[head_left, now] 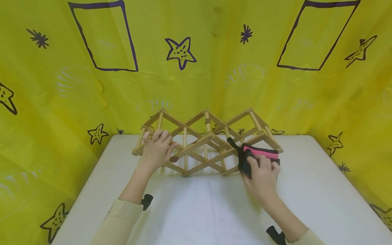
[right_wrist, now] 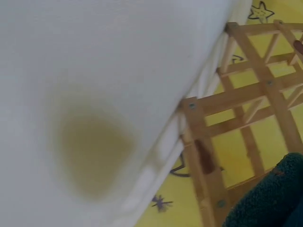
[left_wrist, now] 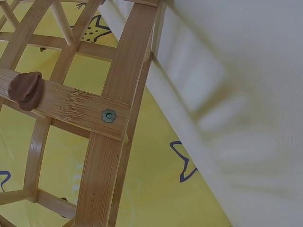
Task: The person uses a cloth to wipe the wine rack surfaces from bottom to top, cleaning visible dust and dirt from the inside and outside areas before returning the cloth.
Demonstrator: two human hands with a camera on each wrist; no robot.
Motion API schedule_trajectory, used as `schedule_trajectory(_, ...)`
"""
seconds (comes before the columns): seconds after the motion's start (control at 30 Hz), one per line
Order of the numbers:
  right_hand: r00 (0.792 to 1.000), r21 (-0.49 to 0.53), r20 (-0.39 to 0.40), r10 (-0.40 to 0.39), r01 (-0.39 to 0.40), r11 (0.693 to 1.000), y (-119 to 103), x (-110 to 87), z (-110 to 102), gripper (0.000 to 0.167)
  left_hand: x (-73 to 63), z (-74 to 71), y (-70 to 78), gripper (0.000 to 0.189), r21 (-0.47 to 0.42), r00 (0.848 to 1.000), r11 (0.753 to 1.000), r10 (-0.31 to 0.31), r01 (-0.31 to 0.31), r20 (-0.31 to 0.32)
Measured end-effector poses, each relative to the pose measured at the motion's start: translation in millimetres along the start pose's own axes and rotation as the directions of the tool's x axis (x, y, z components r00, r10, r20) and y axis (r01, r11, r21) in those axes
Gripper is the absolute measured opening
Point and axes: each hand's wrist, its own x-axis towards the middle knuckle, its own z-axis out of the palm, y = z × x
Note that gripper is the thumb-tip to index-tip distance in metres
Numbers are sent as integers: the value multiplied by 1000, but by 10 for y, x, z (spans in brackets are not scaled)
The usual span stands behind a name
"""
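Observation:
A folding wooden lattice rack, which looks like a wine rack, stands on the white table. My left hand grips its left end, fingers curled over the slats. In my right hand is a soft black pad with a pink stripe and a dark strap, held against the rack's right end. The right wrist view shows a fuzzy dark teal surface near the slats. A brown lump sticks to one slat in the left wrist view; a brown smear marks another in the right wrist view.
The white table extends in front of the rack. Behind and beside it hangs a yellow curtain with dark star drawings. Black wrist mounts show on both forearms.

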Motion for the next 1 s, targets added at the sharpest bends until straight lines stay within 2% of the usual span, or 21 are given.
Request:
schedule_trajectory(0.17, 997, -40, 72, -21, 24, 999, 190, -152, -43, 33, 7, 0, -2, 24, 1, 1000, 1000, 7, -7, -12)
schedule_trajectory(0.3, 984, -74, 155, -89, 102, 992, 340, -255, -14, 38, 10, -3, -1, 24, 5, 1000, 1000, 10, -10, -9)
schedule_trajectory(0.4, 959, -99, 233, -163, 191, 977, 427, -323, 37, 42, 10, -4, 2, 24, 6, 1000, 1000, 10, -10, -3)
schedule_trajectory(0.5, 923, -118, 295, -246, 291, 949, 477, -374, 108, 47, 8, -6, 6, 24, 0, 1000, 1000, 4, -4, 6)
schedule_trajectory(0.6, 890, -123, 324, -321, 376, 918, 506, -420, 191, 49, 0, -3, 10, 24, -9, 1000, 1000, -4, 4, 11)
schedule_trajectory(0.67, 874, -116, 330, -356, 411, 904, 526, -448, 249, 44, -4, -4, 16, 24, -23, 1000, 1000, -9, 9, 14)
schedule_trajectory(0.8, 859, -123, 334, -387, 447, 886, 563, -483, 361, 22, -7, 0, 25, 22, -39, 1000, 999, -9, 10, 12)
schedule_trajectory(0.9, 843, -150, 373, -387, 466, 872, 592, -489, 429, 31, -3, -3, 22, 22, -34, 1000, 999, -5, 5, 9)
schedule_trajectory(1.0, 811, -173, 443, -382, 495, 852, 619, -476, 464, 26, 7, -11, 8, 23, -21, 1000, 1000, 0, 0, 1)
